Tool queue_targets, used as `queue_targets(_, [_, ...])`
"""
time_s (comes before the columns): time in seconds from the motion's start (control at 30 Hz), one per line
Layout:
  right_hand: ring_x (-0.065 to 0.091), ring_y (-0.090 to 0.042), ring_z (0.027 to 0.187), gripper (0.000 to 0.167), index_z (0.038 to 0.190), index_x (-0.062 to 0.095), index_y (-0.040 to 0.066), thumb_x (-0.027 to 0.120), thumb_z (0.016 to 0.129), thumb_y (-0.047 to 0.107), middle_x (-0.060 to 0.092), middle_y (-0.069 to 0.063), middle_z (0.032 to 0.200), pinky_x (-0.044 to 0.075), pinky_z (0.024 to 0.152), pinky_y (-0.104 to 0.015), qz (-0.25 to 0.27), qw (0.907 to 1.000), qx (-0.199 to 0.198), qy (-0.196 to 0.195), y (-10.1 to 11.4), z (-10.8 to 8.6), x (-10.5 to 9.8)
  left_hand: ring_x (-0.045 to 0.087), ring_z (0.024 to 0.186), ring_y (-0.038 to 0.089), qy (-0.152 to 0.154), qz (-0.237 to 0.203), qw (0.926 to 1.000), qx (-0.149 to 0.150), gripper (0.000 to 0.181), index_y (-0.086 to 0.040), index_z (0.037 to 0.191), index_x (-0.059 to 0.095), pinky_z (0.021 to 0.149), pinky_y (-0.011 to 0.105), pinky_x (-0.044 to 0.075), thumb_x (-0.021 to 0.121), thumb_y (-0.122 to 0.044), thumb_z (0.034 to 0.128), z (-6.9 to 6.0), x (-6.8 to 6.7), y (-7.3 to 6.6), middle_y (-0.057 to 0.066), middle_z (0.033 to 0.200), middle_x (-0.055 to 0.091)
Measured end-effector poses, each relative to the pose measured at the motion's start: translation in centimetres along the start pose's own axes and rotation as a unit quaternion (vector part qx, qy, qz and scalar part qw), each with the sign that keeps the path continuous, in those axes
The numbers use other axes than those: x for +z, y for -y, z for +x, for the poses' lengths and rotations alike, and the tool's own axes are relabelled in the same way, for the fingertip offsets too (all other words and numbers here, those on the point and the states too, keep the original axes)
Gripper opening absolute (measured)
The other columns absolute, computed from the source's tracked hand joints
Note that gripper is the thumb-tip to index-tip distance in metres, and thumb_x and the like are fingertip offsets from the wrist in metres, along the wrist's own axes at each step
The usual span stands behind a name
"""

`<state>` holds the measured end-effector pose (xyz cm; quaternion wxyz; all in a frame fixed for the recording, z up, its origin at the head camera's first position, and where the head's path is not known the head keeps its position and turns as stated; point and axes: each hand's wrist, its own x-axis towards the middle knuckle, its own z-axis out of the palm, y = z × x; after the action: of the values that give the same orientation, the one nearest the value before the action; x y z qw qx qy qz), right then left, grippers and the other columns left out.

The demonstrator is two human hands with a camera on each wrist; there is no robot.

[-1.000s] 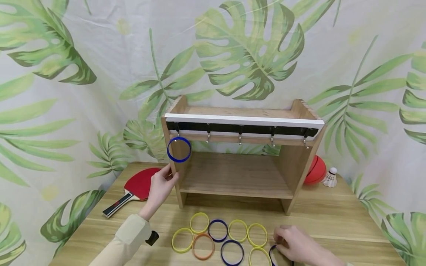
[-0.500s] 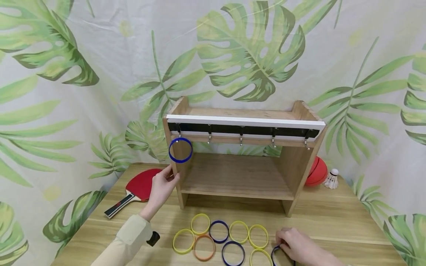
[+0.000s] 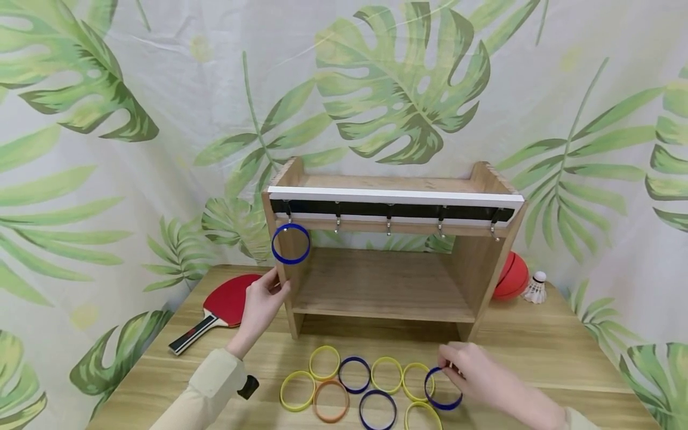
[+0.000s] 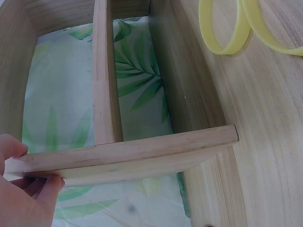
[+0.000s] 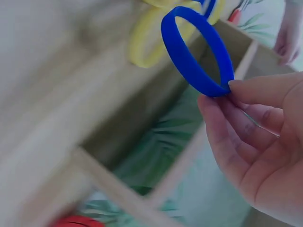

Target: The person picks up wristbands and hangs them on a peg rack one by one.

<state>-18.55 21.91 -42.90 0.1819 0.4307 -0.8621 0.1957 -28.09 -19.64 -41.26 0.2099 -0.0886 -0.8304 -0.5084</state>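
Observation:
My left hand (image 3: 264, 298) grips the left side panel of a wooden shelf (image 3: 384, 280); the left wrist view shows thumb and fingers on either side of that board's edge. Between thumb and fingers, my right hand (image 5: 260, 132) pinches a blue ring (image 5: 182, 52) by its edge, above the table at the right of the other rings. A second blue ring (image 3: 291, 261) hangs on the leftmost hook. Along the shelf's top front runs a black strip (image 3: 365, 209) with several metal hooks. Yellow rings (image 3: 297, 409), an orange ring (image 3: 331, 420) and blue rings (image 3: 378, 392) lie in front.
Left of the shelf, a red table tennis bat (image 3: 228, 301) lies on the wooden table (image 3: 537, 358). A red ball (image 3: 512, 278) and a shuttlecock (image 3: 536, 289) sit at its right. A leaf-patterned cloth (image 3: 177, 149) hangs behind.
My right hand has lifted a blue ring off the table, moving slightly up and away from me. The left hand stays on the side panel.

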Motion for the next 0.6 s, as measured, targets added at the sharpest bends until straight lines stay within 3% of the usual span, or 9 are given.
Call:
queue_targets(0.2, [0.058,0.002,0.069,0.023,0.084,0.062,0.016,0.076,0.079,-0.001,0.063,0.008,0.08,0.047,0.057,-0.011,-0.039,0.9991,-0.016,-0.005,2.2,4.7,-3.1,0.07,0.106,0.035,-0.005,-0.005,0.9999,0.007,0.036,-0.001,0.128,0.065,0.084,0.033,0.061,0.062,-0.003,0.0924,0.0,0.0,0.0,0.023,0.117,0.071])
queue_targets(0.43, [0.059,-0.002,0.073,0.021,0.088,0.064,0.012,0.077,0.079,-0.002,0.065,0.004,0.085,0.05,0.063,-0.011,-0.042,0.9949,-0.073,-0.056,4.6,10.9,-7.1,0.07,0.105,0.034,-0.005,0.001,1.0,0.005,0.033,-0.001,0.126,0.066,0.085,0.032,0.061,0.062,-0.003,0.0928,-0.1,0.1,-0.1,0.022,0.115,0.072])
queue_targets(0.6, [0.059,-0.003,0.076,0.013,0.093,0.066,0.009,0.074,0.085,0.001,0.066,0.0,0.089,0.053,0.065,-0.014,-0.025,0.995,-0.071,-0.065,6.3,15.3,-9.6,0.07,0.105,0.035,-0.005,-0.001,0.9999,0.009,0.032,-0.001,0.125,0.066,0.085,0.033,0.061,0.062,-0.003,0.0928,0.0,0.1,-0.2,0.023,0.115,0.072])
